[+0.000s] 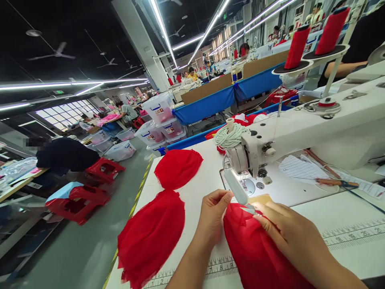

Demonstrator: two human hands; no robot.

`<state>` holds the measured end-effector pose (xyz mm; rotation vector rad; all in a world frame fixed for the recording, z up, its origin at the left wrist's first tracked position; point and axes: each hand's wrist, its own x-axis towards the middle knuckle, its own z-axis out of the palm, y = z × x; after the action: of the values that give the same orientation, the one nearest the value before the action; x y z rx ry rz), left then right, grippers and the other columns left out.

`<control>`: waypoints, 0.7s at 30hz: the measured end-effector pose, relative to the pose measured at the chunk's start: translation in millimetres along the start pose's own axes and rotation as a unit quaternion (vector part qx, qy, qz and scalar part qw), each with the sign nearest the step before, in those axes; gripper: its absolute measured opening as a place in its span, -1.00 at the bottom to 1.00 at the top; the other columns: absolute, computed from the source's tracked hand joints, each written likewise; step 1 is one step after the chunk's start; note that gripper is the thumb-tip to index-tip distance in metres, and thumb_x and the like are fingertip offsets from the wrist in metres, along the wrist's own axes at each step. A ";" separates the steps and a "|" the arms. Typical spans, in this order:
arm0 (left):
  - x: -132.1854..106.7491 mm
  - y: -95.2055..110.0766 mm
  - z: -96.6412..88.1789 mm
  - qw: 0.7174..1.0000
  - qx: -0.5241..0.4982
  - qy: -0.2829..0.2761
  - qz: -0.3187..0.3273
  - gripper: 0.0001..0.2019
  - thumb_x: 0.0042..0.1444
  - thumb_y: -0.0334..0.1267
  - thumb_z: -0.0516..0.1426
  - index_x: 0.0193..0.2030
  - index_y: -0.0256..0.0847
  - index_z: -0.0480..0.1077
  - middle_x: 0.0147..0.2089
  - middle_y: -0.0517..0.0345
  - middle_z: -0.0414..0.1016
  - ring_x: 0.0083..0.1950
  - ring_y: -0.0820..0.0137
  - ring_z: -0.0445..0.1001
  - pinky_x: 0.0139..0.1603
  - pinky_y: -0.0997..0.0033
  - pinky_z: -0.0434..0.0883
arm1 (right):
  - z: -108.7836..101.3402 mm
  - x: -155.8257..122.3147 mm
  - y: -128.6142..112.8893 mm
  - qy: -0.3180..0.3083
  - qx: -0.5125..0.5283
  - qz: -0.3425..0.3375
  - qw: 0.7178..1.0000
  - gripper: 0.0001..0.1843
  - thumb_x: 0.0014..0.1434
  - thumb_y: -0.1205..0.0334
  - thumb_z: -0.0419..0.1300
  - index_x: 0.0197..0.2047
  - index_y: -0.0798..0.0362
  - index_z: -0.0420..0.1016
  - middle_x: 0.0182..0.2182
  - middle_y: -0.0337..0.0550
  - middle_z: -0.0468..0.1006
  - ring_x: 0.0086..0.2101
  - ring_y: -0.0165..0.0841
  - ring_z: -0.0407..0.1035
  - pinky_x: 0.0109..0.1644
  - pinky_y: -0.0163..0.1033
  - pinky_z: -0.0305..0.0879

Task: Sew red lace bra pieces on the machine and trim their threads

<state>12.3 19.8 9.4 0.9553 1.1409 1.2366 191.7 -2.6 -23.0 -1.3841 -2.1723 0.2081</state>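
Note:
At the front of a white sewing machine (pixel 300 132), both my hands are over a piece of red fabric (pixel 255 253). My left hand (pixel 213 210) is closed in a pinch at the fabric's upper left edge; what sits between the fingertips is too small to make out. My right hand (pixel 291 226) lies over the fabric with fingers closed around small metal thread snips (pixel 249 209), mostly hidden by the fingers. A tan piece (pixel 261 199) shows behind my right hand. The machine's lamp (pixel 236 186) hangs just above my fingers.
Two more red fabric pieces (pixel 179 168) (pixel 153 237) lie on the white table at left. A printed ruler (pixel 221 268) runs along its front. Coiled pale cord (pixel 231 134) rests on the machine head. Red thread cones (pixel 297 48) stand behind; a wooden-handled tool (pixel 337 182) lies right.

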 end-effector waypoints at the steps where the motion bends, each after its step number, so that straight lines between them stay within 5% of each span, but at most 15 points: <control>1: 0.5 1.9 -1.6 1.000 0.001 0.009 0.002 -0.74 -0.11 -0.08 0.32 -0.54 -0.26 0.48 -0.54 0.26 0.30 -0.42 0.50 0.21 -0.31 0.49 0.23 | 0.0 1.2 -3.1 -0.013 0.012 -0.006 1.000 -0.65 0.35 0.10 -0.12 -0.05 -0.09 0.47 -0.29 -0.18 0.60 -0.33 -0.33 0.51 -0.42 -0.31 0.37; 10: 10.1 4.0 -18.2 1.000 0.019 0.013 0.000 -0.62 -0.04 0.05 0.26 -0.35 -0.29 0.52 -0.65 0.32 0.22 -0.65 0.62 0.05 -0.62 0.54 -0.06 | 15.5 9.1 -28.7 -0.081 0.093 -0.028 0.992 -0.60 0.35 0.16 -0.18 -0.41 -0.03 0.37 -0.53 -0.20 0.50 -0.51 -0.34 0.43 -0.46 -0.30 0.24; 16: -6.8 40.8 -45.4 0.964 0.072 0.176 0.186 -0.63 0.07 0.06 0.18 -0.31 -0.27 0.49 -0.65 0.37 0.10 -0.63 0.61 0.01 -0.59 0.56 -0.01 | 22.9 -6.0 -30.8 -0.095 0.110 -0.049 0.988 -0.62 0.34 0.11 -0.13 -0.41 -0.04 0.38 -0.53 -0.19 0.52 -0.52 -0.31 0.44 -0.50 -0.27 0.25; 19: -47.9 69.8 -72.1 0.885 0.329 0.244 0.221 -0.66 0.26 -0.07 -0.03 -0.16 -0.21 0.48 -0.64 0.31 0.15 -0.62 0.52 0.14 -0.55 0.51 0.14 | 6.8 -10.7 -20.3 -0.094 0.133 -0.071 0.984 -0.65 0.35 0.11 -0.15 -0.23 -0.10 0.46 -0.37 -0.17 0.60 -0.39 -0.29 0.50 -0.41 -0.26 0.35; 21: -74.3 81.3 -86.9 0.736 0.629 0.202 0.147 -0.73 0.23 -0.25 -0.02 -0.11 -0.14 0.49 -0.49 0.15 0.42 -0.48 0.36 0.38 -0.41 0.35 0.32 | -3.0 -18.0 7.0 -0.060 0.110 -0.089 0.988 -0.65 0.35 0.07 -0.14 -0.03 -0.18 0.43 -0.21 -0.16 0.61 -0.27 -0.28 0.52 -0.32 -0.25 0.40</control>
<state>-87.4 -48.8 80.4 1.9688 2.3540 0.7847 204.5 -15.6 -29.9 -1.0732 -2.2779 0.4580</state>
